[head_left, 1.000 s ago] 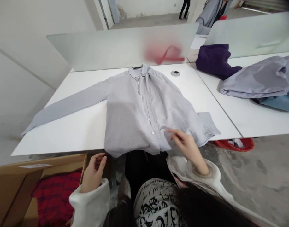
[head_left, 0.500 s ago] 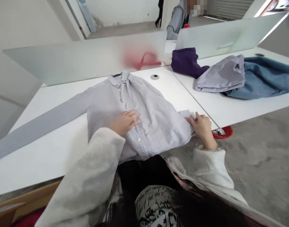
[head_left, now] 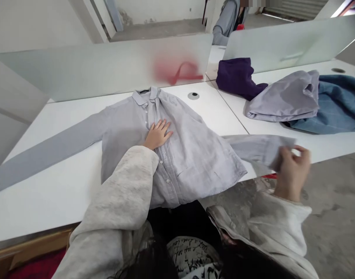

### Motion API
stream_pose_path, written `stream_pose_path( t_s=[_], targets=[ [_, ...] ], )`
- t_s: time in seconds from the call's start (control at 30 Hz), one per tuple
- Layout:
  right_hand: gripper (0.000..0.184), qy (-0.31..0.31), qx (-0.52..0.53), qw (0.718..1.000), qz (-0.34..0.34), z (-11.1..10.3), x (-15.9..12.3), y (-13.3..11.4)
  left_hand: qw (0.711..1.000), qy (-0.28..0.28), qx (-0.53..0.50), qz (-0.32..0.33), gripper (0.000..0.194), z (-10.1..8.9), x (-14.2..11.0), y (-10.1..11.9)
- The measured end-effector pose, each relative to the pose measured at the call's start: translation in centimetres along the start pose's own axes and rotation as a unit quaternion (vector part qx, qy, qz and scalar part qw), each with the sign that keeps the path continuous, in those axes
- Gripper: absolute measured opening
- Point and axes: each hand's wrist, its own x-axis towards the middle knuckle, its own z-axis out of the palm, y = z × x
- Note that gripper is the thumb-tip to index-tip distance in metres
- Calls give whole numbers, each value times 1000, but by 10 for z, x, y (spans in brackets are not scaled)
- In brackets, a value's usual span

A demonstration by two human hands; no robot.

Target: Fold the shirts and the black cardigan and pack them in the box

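Lying flat, the grey button-up shirt (head_left: 192, 162) has one sleeve (head_left: 259, 149) lifted.

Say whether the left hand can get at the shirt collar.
Likely yes: the left hand lies on the shirt below the collar, with only bare cloth between them and nothing in the way.

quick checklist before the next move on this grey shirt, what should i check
1. Left hand flat on the grey shirt: ok.
2. Right hand holding the cuff, lifted: ok.
3. Other sleeve lying flat along the table: ok.
4. Hem fully on the table: not ok, it hangs over the front edge.
5. Cuff free of the blue garment: cannot tell, they look very close.
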Motion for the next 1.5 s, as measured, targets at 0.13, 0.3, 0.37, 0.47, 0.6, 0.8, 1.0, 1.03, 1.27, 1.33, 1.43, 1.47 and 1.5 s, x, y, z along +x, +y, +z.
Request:
stream_pose_path(
  t_s=[0.13,0.3,0.37,0.47,0.6,0.8,1.0,1.03,1.27,1.33,1.43,1.47,1.5],
  targets=[
    [43,80,19,997,9,-27,27,9,1000,-13,9,-3,58,-1,0,-2],
    [27,-99,-118,988,28,-34,31,21,1000,-21,22,-4,59,-1,1,-3],
    [27,-23,-142,989,-26,-36,43,28,999,-30,22,-1,59,-1,1,-4],
    [41,96,-183,975,-84,-42,70,35,999,-36,17,6,59,-3,0,-5],
    [48,66,-347,923,-153,-42,86,37,999,-36,14,14,60,-3,-1,-6],
    [57,-192,-524,822,-118,-25,74,43,999,-40,10,10,60,-3,-1,-6],
    [58,-172,-606,775,-48,-9,80,9,1000,-24,15,10,59,0,0,-6],
    [58,-180,-613,765,-84,-1,77,-6,1000,-19,11,12,58,1,0,-5],
    [46,-368,-423,664,-495,159,4,-114,997,71,-33,-9,45,-14,-9,-1],
    [42,-450,-351,632,-524,222,-26,-131,994,92,-27,-44,39,-27,-19,-1],
    [35,-521,-296,638,-484,308,-71,-143,993,45,-31,-105,32,-40,-38,-1],
    [34,-528,-290,654,-457,333,-85,-144,992,17,-36,-122,30,-41,-44,0],
    [33,-529,-287,672,-431,355,-98,-145,990,-9,-40,-137,29,-42,-49,1]
  ],
)
